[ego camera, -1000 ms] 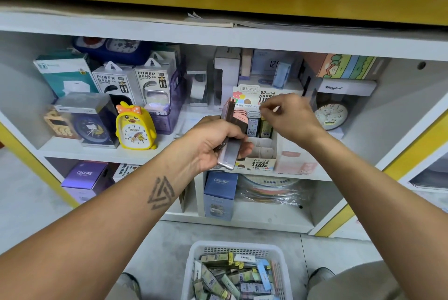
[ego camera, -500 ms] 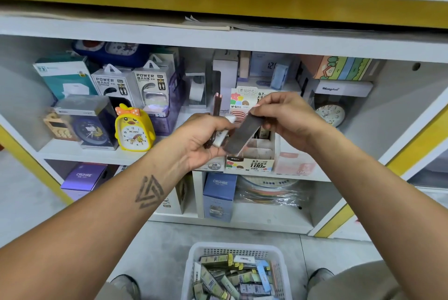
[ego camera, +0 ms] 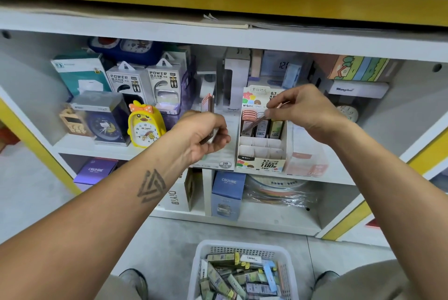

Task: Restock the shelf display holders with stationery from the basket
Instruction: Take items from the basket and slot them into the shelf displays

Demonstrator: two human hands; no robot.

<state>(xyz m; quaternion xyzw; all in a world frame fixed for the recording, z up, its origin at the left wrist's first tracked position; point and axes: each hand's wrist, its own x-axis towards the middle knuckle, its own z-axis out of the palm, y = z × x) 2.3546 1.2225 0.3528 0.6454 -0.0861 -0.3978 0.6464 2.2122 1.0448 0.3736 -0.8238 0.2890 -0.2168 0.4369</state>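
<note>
On the white middle shelf (ego camera: pixel 101 148), near its front edge, stands the printed cardboard display holder with small square compartments (ego camera: pixel 263 147). Our right hand (ego camera: pixel 306 111) hovers above its back rows, thumb and forefinger pinching one slim brown-pink stationery packet (ego camera: pixel 255 123), which slants down towards the left rear compartments, where pink, grey and olive packets already stand upright. We cannot tell whether the packet's lower end touches them. The holder's front compartments show bare cardboard dividers.

Our left hand (ego camera: pixel 206 133) is to the left of the holder, fingers curled round a small stack of pink-topped flat packets (ego camera: pixel 208 105) that rises upright out of the grip. Behind this hand lies a pale box marked 2B (ego camera: pixel 224 154), beside the holder.

Further left along the shelf sit a yellow duck-shaped alarm clock (ego camera: pixel 144 125) and two white power bank boxes (ego camera: pixel 148 84).

Down on the grey floor, between our shoes, a white plastic basket with slotted walls (ego camera: pixel 242 247) holds a loose heap of more olive, grey and blue stationery packets (ego camera: pixel 238 278).
</note>
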